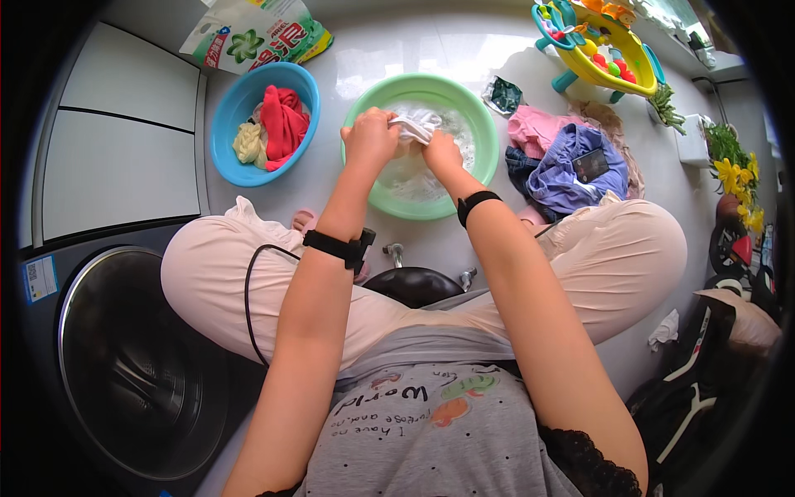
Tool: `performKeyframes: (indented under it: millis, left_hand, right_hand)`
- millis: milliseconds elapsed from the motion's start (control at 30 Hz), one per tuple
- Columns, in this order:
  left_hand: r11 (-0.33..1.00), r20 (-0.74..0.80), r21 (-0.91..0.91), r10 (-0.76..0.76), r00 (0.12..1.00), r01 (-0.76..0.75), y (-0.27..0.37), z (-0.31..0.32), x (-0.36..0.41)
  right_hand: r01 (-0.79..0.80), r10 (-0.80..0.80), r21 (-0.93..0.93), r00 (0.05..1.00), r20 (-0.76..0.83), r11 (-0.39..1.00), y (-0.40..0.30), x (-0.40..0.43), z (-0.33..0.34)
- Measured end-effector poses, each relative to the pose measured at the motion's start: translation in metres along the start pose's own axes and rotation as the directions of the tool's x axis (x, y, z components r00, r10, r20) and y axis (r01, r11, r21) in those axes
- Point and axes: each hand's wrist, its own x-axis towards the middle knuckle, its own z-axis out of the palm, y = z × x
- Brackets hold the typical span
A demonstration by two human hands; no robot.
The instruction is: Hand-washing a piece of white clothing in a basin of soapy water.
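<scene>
A white wet cloth [417,124] is stretched between my two hands above soapy water [415,185]. My left hand [371,138] grips its left end, and my right hand [443,152] has hold of the other end. Both hands are over a light green plastic basin [482,124] on the floor in front of me. White suds float on the water, mostly toward the right side. Part of the cloth is hidden by my fingers, so its kind cannot be told.
To the left, a blue basin [223,133] holds red [286,121] and cream [249,145] cloths; an Ariel detergent bag [248,43] lies behind. A clothes pile [562,168] with a dark phone-like object [590,165] and a yellow toy table [605,56] are right. A washing machine [143,366] stands near-left.
</scene>
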Motion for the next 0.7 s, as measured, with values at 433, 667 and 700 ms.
performKeyframes:
  millis: [433, 667, 700]
  left_hand:
    - [0.976, 0.009, -0.054, -0.213, 0.977, 0.213, -0.047, 0.05, 0.001]
    - [0.923, 0.145, -0.295, -0.213, 0.966, 0.248, -0.044, 0.072, -0.001]
    - [0.845, 0.336, -0.415, -0.201, 0.92, 0.337, -0.038, 0.071, 0.001]
  right_hand:
    - [0.355, -0.365, 0.086, 0.917, 0.161, 0.931, 0.034, 0.042, -0.057]
    - [-0.125, -0.182, 0.728, 0.927, 0.327, 0.674, -0.005, 0.016, -0.074]
    - [-0.12, -0.183, 0.726, 0.928, 0.323, 0.677, -0.005, 0.016, -0.071]
